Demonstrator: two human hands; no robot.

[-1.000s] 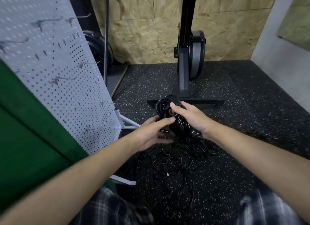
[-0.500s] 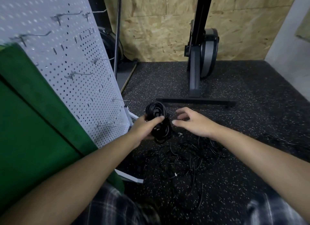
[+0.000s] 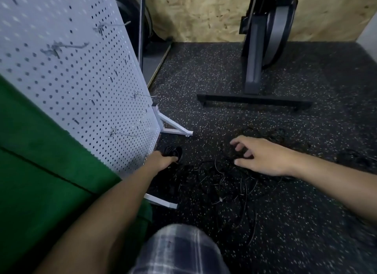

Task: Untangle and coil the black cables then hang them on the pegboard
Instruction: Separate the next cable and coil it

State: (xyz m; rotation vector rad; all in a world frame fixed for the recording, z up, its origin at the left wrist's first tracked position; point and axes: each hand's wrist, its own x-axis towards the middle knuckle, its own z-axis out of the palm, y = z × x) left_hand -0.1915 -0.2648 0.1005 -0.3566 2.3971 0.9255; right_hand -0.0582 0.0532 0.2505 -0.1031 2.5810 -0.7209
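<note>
The left hand (image 3: 161, 161) reaches low and forward, its fingers curled round a small black coil (image 3: 173, 151) of cable. The coil sits just beside the bottom corner of the pegboard (image 3: 71, 73), close to the floor (image 3: 306, 134). Blur hides whether it touches either.

The right hand (image 3: 263, 157) is held palm down over the tangle (image 3: 224, 184) of thin black cables, its fingers spread and loosely bent and its thumb stretched out below them. It grips nothing that shows. Whether the fingertips touch the strands cannot be told.

The tangle sprawls loose on the dark speckled floor between the two arms and runs on beneath the right hand. More strands lie beyond that hand.

The white pegboard stands tilted on the left, on a white frame (image 3: 173, 128). Several wire hooks stick out of it, the lowest hook (image 3: 122, 134) just above the left hand. A green panel (image 3: 30, 171) lies against the pegboard's near side. A dark machine stand (image 3: 253, 73) rises further back before a chipboard wall (image 3: 204, 12). A plaid-clad knee (image 3: 179, 251) fills the bottom edge.
</note>
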